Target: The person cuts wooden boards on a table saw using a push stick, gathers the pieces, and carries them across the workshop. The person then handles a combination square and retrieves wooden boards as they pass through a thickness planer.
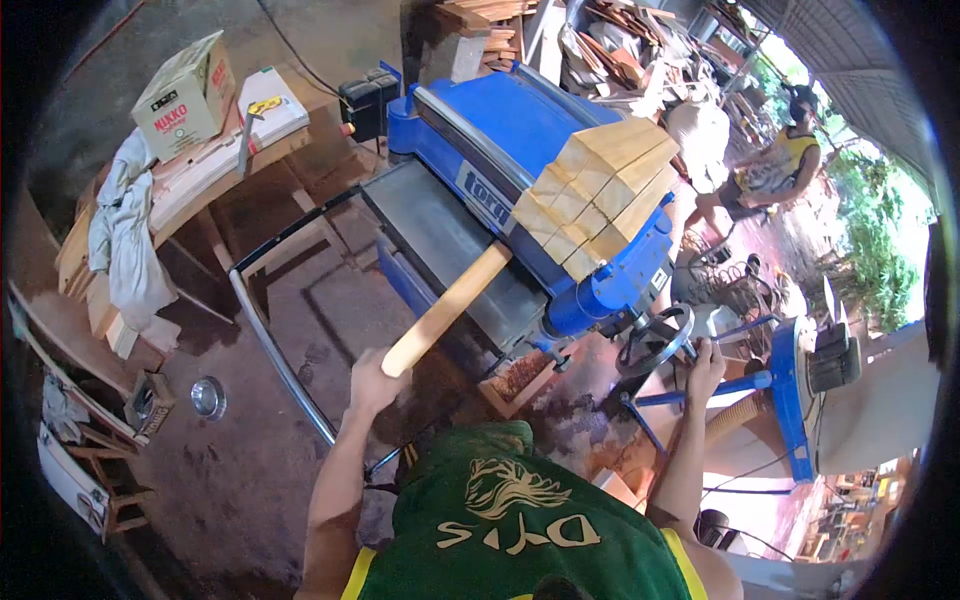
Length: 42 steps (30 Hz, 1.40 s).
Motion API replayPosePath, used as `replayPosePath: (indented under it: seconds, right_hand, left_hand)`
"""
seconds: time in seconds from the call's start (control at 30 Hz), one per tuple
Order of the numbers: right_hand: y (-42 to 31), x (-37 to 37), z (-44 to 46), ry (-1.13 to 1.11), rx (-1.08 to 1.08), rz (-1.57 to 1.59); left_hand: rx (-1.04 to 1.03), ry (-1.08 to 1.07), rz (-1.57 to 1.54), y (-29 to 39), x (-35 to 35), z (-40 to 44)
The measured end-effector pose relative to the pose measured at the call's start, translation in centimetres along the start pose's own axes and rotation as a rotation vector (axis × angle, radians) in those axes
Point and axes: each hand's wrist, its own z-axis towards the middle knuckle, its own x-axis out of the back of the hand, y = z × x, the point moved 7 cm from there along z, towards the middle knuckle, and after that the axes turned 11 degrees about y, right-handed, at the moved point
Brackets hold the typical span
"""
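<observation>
A blue thickness planer stands in front of me. A long, pale wooden board lies with its far end at the machine's infeed, over the grey bed; that end is hidden under the planer. My left hand is closed around the board's near end. On the right, my right hand is closed on the handle of the planer's handwheel. Several stacked wooden blocks rest on top of the planer.
A curved bench at left holds a cardboard box, a caliper and grey cloth. A metal bowl sits on the floor. Blue stand at right. Another person sits near scrap wood.
</observation>
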Motion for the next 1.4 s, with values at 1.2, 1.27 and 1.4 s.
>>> replayPosePath:
  seconds: [1.2, 1.27, 1.4]
  right_hand:
    - [2.8, -0.4, -2.2, -0.185, 0.294, -0.096]
    - [12.0, -3.3, -7.2, -0.234, 0.149, -0.096]
    - [9.5, -6.7, -8.3, -0.263, -0.019, -0.437]
  left_hand:
    - [-0.013, -0.247, 0.018, 0.0, -0.9, 4.5]
    - [-0.011, -0.235, 0.019, -0.4, -1.1, 4.5]
    - [-0.011, -0.250, -0.003, 0.0, -1.2, 4.4]
